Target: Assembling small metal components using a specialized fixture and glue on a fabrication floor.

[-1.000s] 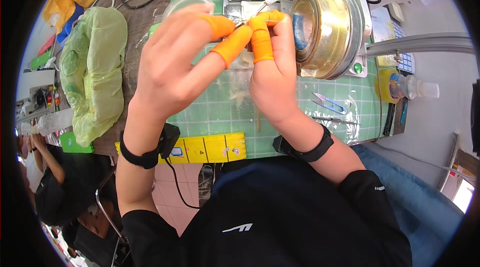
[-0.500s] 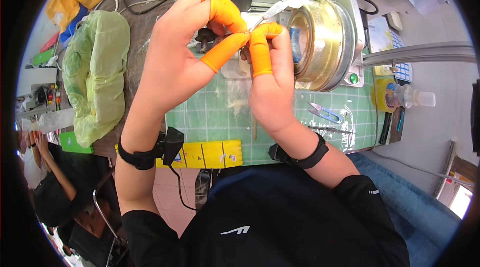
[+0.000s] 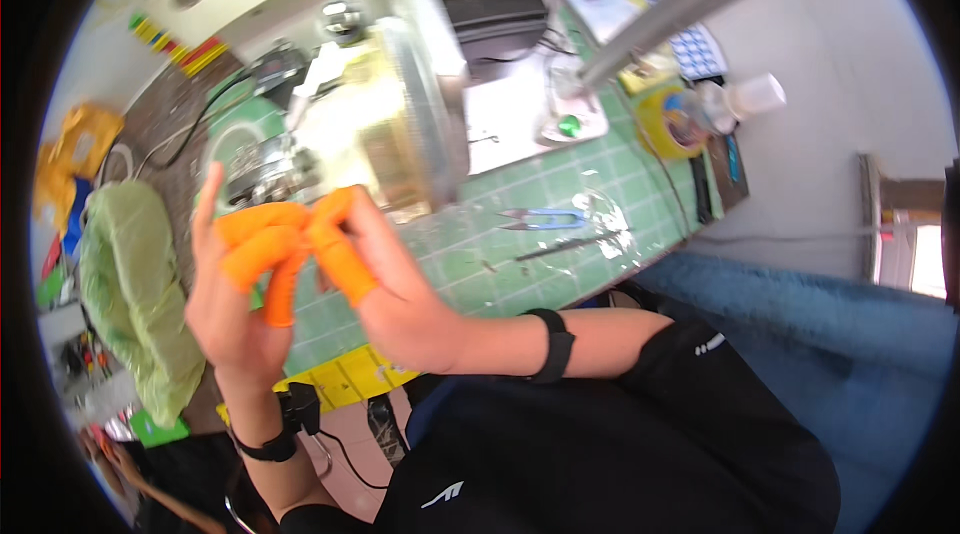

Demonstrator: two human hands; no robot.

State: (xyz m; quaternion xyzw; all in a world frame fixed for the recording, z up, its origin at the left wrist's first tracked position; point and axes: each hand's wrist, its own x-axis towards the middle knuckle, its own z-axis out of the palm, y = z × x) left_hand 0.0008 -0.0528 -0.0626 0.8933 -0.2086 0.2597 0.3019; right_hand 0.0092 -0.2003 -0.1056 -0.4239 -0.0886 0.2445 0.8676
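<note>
Orange finger covers sit on the thumb and fingers of both my hands. My left hand point(image 3: 245, 284) is pinched closed at the fingertips, one bare finger sticking up. Touching it tip to tip, my right hand point(image 3: 395, 299) is pinched closed too. Whatever lies between the fingertips is too small and blurred to make out. Just beyond them stands a machine with a big shiny round drum point(image 3: 385, 134), washed out by glare. Under my hands spreads a green gridded cutting mat point(image 3: 465, 279). Blue-handled thread snips point(image 3: 555, 220) and a thin dark tool point(image 3: 570, 246) lie to the right.
A yellow strip point(image 3: 345, 376) runs along the near edge. At the right stand a yellow roll point(image 3: 665, 124) and a clear bottle point(image 3: 725, 106). A metal bar point(image 3: 680, 14) crosses above. On the left sits a pale green plastic-covered bundle point(image 3: 135, 294). A blue padded seat point(image 3: 760, 334) is beside me.
The whole view has swung toward the right and blurred. My joined hands now show lower and further left, nearer the mat. Both stay pinched together.
</note>
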